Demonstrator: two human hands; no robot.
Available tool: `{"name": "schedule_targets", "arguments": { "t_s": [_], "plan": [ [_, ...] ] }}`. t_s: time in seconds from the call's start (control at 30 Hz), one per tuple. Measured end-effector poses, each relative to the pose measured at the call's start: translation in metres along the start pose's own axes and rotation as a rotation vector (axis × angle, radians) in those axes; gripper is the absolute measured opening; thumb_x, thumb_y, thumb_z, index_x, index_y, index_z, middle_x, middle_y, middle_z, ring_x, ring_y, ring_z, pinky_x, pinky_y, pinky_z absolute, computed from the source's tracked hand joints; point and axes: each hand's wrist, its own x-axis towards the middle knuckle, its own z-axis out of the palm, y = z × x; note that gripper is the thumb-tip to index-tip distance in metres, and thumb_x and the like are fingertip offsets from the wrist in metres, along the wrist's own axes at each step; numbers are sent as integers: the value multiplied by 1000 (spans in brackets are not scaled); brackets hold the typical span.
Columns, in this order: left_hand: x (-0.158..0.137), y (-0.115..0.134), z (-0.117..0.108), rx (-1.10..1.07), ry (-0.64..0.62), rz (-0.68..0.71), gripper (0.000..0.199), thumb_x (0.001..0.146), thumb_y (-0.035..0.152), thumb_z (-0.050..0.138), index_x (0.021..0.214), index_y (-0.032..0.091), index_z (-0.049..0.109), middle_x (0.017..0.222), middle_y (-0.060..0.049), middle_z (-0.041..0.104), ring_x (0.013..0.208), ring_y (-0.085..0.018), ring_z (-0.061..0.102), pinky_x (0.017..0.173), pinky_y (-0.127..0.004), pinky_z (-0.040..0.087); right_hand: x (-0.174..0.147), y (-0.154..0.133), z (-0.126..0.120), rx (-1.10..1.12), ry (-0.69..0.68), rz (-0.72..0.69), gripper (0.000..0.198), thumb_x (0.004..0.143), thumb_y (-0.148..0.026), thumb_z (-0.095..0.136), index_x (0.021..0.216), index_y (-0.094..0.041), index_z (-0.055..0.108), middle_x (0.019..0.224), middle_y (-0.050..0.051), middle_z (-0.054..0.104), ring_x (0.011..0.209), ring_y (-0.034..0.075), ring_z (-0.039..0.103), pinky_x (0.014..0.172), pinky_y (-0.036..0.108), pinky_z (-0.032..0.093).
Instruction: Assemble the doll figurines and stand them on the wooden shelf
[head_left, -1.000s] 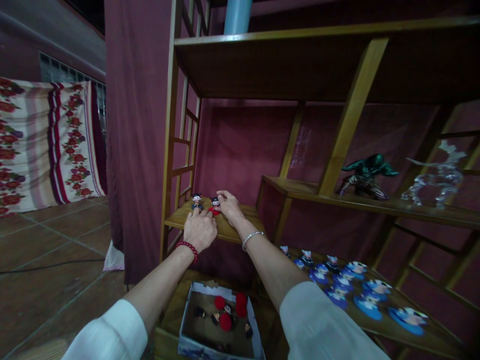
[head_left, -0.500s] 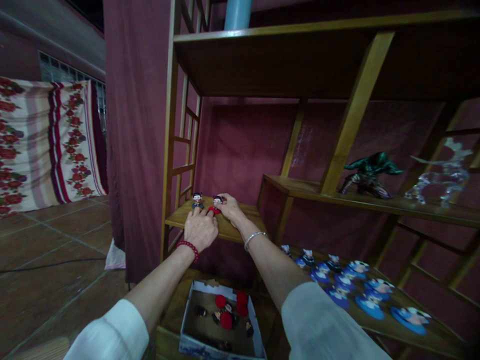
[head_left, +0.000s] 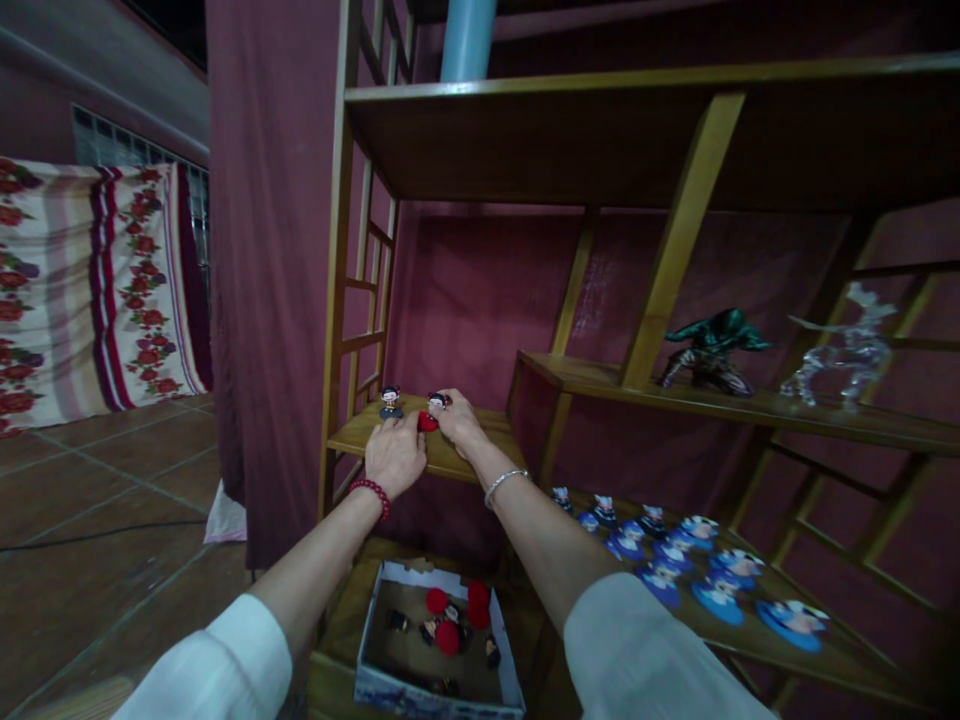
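Observation:
My right hand (head_left: 459, 424) pinches a small black-haired figurine (head_left: 437, 401) above the wooden shelf. Just below the figurine is its red round base (head_left: 427, 422), partly covered by fingers; whether the two are joined I cannot make out. The fingers of my left hand (head_left: 395, 458) are closed at the left edge of this base. A second figurine (head_left: 390, 402) on a dark base stands upright on the shelf, beyond my left fingertips. Below my arms, an open cardboard box (head_left: 367, 640) holds several loose figurines and red round bases (head_left: 448, 637).
Several small figures on blue and purple bases (head_left: 720, 598) stand on the lower right shelf. Higher up are a dark green figure (head_left: 716, 345) and a clear deer-shaped ornament (head_left: 847, 350). A lattice side (head_left: 367, 290) and a wooden upright (head_left: 682, 240) border the shelf opening.
The red base now shows more of its face and looks tilted beneath the figurine. Both hands remain at the same shelf spot. The view has shifted slightly.

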Motion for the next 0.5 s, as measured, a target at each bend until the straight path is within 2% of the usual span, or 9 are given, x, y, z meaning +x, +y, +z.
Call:
{"name": "schedule_targets", "arguments": {
  "t_s": [0.1,0.23,0.33,0.5],
  "plan": [
    [-2,2,-3,-136,4,-12,39,80,20,36,118,18,40,112,-7,56,101,-18,49,86,-31,35,-4,-4,-1,38,6,30,25,69,-24,53,94,-21,55,80,1,62,68,11,56,65,23,45],
    [-2,5,-2,-387,64,44,44,76,10,37,120,13,40,120,-9,50,108,-16,46,93,-28,34,-8,-8,-2,137,19,73,25,68,-22,55,93,-22,55,81,0,62,69,11,57,65,24,47],
    [-3,9,-2,-534,119,56,47,72,4,37,118,12,43,118,-10,52,109,-16,46,95,-30,34,-12,-10,-2,240,28,83,23,66,-20,57,89,-22,57,76,-1,61,68,12,57,64,25,47],
    [-9,14,-6,-661,154,-18,41,71,3,42,111,9,51,109,-14,57,102,-19,51,92,-33,36,-21,-14,-5,345,74,113,23,63,-20,58,86,-20,58,71,-1,60,64,12,56,61,26,47]
  ]
}}
